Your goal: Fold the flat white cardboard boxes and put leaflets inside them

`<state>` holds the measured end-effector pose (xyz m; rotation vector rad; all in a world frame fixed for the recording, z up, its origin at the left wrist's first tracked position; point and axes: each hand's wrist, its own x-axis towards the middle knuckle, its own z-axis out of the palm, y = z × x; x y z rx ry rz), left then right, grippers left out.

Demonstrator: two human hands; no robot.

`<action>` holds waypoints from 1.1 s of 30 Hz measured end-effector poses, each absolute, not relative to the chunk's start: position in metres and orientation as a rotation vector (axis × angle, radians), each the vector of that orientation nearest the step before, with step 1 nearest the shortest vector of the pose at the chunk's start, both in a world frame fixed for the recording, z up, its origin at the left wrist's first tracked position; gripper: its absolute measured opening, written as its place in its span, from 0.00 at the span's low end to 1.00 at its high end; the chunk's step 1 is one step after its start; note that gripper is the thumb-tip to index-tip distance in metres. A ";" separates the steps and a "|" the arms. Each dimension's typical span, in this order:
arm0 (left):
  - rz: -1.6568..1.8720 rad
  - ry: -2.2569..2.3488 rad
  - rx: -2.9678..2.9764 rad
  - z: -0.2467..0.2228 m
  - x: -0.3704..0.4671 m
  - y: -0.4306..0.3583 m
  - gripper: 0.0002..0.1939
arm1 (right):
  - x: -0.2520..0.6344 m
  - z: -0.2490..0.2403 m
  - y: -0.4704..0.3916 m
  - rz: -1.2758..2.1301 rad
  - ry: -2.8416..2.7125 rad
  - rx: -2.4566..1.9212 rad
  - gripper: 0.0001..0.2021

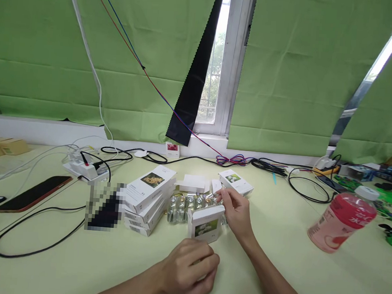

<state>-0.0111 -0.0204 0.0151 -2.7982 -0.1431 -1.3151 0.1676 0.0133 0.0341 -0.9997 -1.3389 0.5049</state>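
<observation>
My right hand (236,211) pinches a small, shiny, clear-looking piece (210,196) above a row of small clear bottles (181,209) with metallic tops; its exact kind is too small to tell. In front of the row, a small white box (206,229) with a white-flower picture stands upright, its top flap raised. My left hand (193,270) is closed into a curled fist right at the box's lower front edge. What its fingers hold, if anything, is hidden. Left of the bottles is a stack of white boxes (150,186), the top one showing yellow flowers.
Behind the bottles lie an opened white carton (193,183) and another flower box (236,182). A pink drink bottle (342,222) stands at right. Phone (34,193), power strip (87,170) and black cable (38,257) occupy the left; coiled wires (230,159) run along the back.
</observation>
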 end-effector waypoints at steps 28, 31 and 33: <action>-0.861 -0.220 -3.017 -0.009 -0.007 -0.017 0.05 | 0.179 0.048 0.027 0.454 -1.394 -1.201 0.14; -0.843 -0.222 -3.043 -0.011 -0.007 -0.017 0.05 | 0.185 0.060 0.043 0.493 -1.544 -1.350 0.10; -0.845 -0.224 -3.054 -0.011 -0.006 -0.016 0.05 | 0.186 0.066 0.057 0.480 -1.670 -1.465 0.08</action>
